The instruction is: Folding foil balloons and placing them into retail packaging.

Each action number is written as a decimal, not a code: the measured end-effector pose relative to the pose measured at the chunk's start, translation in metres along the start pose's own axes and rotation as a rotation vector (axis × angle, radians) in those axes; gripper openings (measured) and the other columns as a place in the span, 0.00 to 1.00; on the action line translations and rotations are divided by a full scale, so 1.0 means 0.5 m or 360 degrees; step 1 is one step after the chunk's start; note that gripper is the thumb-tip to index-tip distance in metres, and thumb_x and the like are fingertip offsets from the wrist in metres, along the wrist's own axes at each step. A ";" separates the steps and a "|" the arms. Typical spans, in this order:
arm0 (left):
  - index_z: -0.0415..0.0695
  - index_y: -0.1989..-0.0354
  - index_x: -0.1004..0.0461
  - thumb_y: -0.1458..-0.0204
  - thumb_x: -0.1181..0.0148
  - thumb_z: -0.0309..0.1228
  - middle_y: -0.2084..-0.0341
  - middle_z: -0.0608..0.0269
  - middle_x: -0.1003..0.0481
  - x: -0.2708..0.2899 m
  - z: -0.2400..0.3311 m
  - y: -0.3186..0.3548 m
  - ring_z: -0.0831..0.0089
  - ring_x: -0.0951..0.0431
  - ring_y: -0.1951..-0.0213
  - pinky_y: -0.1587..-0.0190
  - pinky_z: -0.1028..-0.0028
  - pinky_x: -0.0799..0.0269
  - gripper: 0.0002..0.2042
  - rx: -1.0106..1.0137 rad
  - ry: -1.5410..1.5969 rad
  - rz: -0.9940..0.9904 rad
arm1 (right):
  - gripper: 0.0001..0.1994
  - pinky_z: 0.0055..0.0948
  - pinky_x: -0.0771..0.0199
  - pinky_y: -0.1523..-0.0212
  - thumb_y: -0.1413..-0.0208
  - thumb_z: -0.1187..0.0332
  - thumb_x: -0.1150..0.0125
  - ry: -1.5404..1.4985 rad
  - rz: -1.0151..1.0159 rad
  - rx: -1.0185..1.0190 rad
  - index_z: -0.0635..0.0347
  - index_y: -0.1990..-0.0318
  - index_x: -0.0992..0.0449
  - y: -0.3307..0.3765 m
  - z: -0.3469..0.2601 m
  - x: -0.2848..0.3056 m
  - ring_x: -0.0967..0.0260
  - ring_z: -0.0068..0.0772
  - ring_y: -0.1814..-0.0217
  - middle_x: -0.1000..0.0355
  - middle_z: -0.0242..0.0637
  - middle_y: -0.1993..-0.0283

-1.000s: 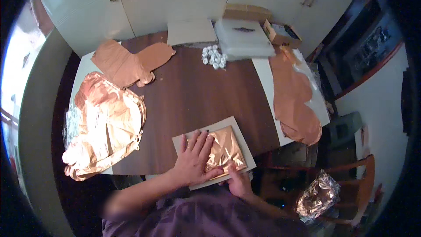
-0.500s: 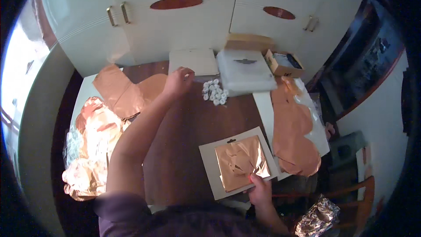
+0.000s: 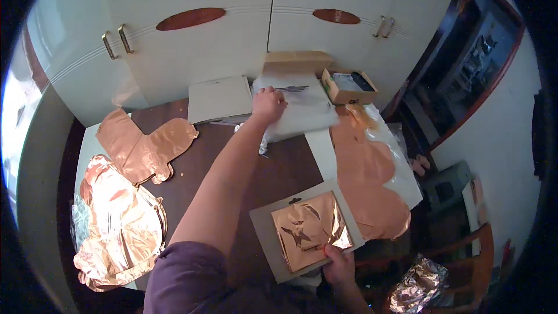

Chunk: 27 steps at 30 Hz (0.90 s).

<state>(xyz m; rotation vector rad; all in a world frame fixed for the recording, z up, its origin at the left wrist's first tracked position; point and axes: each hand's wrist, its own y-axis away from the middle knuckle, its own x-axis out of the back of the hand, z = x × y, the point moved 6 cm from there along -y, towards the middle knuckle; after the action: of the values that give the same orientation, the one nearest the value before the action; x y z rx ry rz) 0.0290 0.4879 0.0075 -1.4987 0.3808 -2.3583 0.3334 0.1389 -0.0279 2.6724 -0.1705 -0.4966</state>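
Observation:
My right hand (image 3: 339,264) grips the lower right of a grey card (image 3: 263,215), the thumb on top. Flat on this card lies a folded copper-coloured foil balloon (image 3: 311,229), shiny and creased. My left arm reaches across the table to a stack of clear plastic bags (image 3: 311,107) with a dark printed mark. On the left edge of that stack my left hand (image 3: 269,106) is closed, fingers curled on the plastic, which looks smeared by motion. Small white rolls (image 3: 263,146) lie beneath my left wrist, mostly hidden by it.
Flat copper foil balloons lie at left (image 3: 145,142) and right (image 3: 372,180); crumpled shiny foil (image 3: 119,227) lies front left. Grey cards (image 3: 221,97) and a small open carton (image 3: 350,88) stand at the back, before white cabinets (image 3: 192,52). A chair (image 3: 482,250) bears more crumpled foil (image 3: 419,285).
My left hand has moved right, from above the grey cards onto the plastic bags, now covering most of the white rolls. My right hand still holds the card. The view has shifted right.

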 end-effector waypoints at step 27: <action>0.43 0.66 0.30 0.51 0.41 0.28 0.61 0.57 0.25 0.362 0.078 0.662 0.60 0.25 0.53 0.40 0.50 0.39 0.06 -0.0318 -0.0073 0.0143 | 0.26 0.34 0.31 0.45 0.50 0.73 0.42 0.0373 -0.0739 -0.0443 0.65 0.40 0.36 0.103 0.050 0.037 0.31 0.33 0.47 0.30 0.38 0.48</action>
<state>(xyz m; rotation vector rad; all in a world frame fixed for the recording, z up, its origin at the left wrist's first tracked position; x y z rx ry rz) 0.0336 0.1106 0.0445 -1.5837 0.6755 -2.2673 0.3393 0.0791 -0.0331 2.4586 0.5566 -0.3079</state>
